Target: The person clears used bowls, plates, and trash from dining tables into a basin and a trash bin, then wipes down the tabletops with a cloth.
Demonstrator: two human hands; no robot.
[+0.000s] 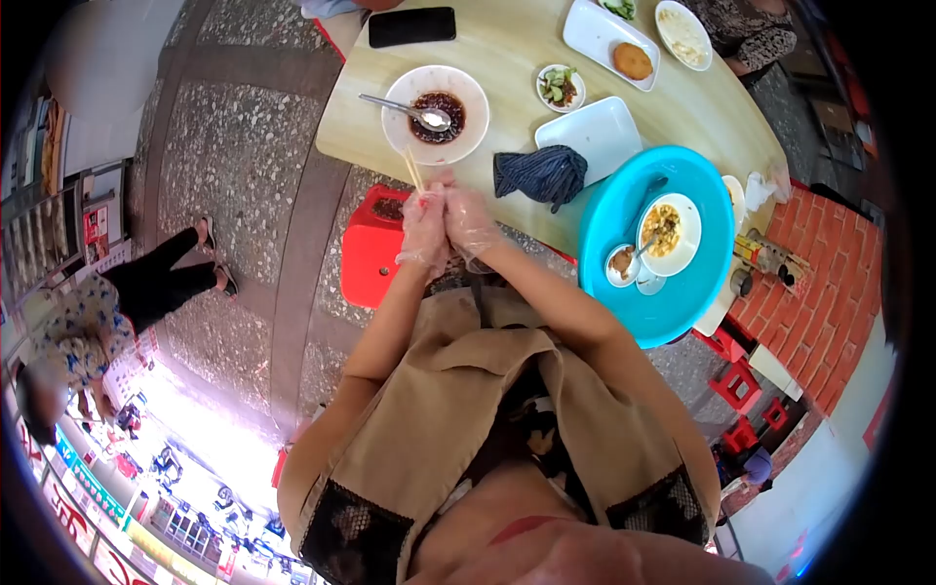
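My left hand [424, 234] and my right hand [469, 220], both in clear plastic gloves, are pressed together at the table's near edge. A pair of pale wooden chopsticks [413, 170] sticks up out of my left hand. My right hand's fingers are closed against the left; whatever they grip is hidden. Just beyond the hands is a white bowl [472, 90] with dark red sauce and a metal spoon [429, 119]. To the right lies a crumpled dark blue cloth [542, 174], partly over a white rectangular plate [606, 135].
A turquoise basin [603, 292] at the table's right edge holds used dishes. Farther back are a phone [411, 27], a small vegetable dish [560, 88] and a plate with a fried patty [632, 60]. A red stool [367, 263] stands left below; other people are nearby.
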